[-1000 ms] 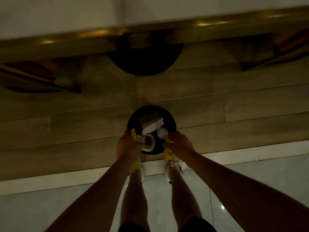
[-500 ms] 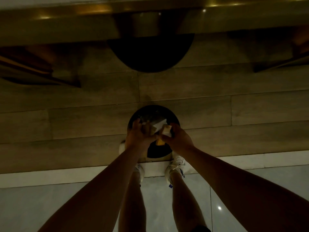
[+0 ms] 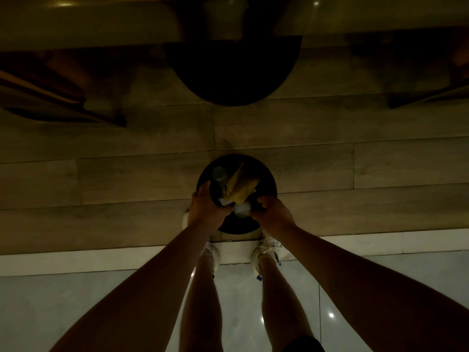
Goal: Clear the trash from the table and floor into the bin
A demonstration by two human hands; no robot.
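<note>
A round black bin [image 3: 269, 179] stands on the wooden floor just beyond my feet. Inside it lie yellow wrappers [image 3: 241, 189] and a clear plastic cup [image 3: 219, 175]. My left hand [image 3: 205, 210] hovers over the bin's near left rim with the thumb spread; a small white scrap [image 3: 223, 201] shows at its fingertips, and the dim light hides whether it grips it. Over the near right rim, my right hand [image 3: 273, 215] is curled against a crumpled pale piece [image 3: 242, 208].
The black round base of a table pedestal [image 3: 236, 72] sits farther ahead, under the table edge [image 3: 88, 24]. Dark chair legs [image 3: 63, 102] stand at left, and more [image 3: 426, 97] at right. My white sneakers [image 3: 266, 250] rest at the border of the glossy tile floor [image 3: 76, 301].
Both hands have moved forward and lower over the bin. The yellow wrappers and the clear cup that were between my hands now lie farther inside the bin.
</note>
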